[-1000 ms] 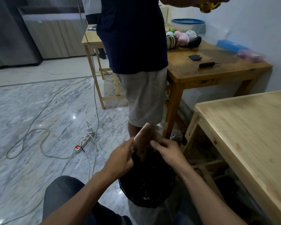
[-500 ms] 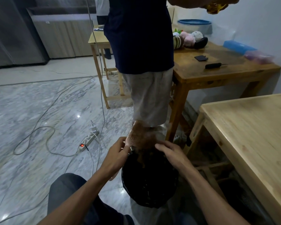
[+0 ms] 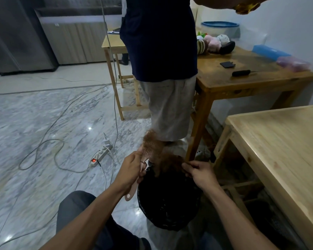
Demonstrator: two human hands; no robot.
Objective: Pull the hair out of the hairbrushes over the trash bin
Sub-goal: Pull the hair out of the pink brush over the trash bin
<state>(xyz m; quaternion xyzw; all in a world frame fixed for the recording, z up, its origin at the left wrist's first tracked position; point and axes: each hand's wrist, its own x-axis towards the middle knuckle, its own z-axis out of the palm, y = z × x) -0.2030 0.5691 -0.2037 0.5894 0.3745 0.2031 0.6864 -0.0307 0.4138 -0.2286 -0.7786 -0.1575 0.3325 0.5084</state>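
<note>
Seated above a black trash bin (image 3: 167,201) on a marble floor (image 3: 34,123), a person works a pink hairbrush (image 3: 148,151) held over the bin's far-left rim. The brush's long axis runs steeply, its handle end pointing down toward the camera beside the bin and its bristled head pointing up and away. The left hand (image 3: 131,167) reaches in from the lower left, fingers curled tight around the handle. The right hand (image 3: 200,171) comes in from the lower right over the bin's far rim, fingertips pinched together on a clump of reddish-brown hair (image 3: 167,162) that stretches back to the bristles. Beyond, a second person in dark shirt and pale shorts (image 3: 168,112) stands beside a wooden table (image 3: 242,82); a power strip (image 3: 100,156) lies on the floor at left.
</note>
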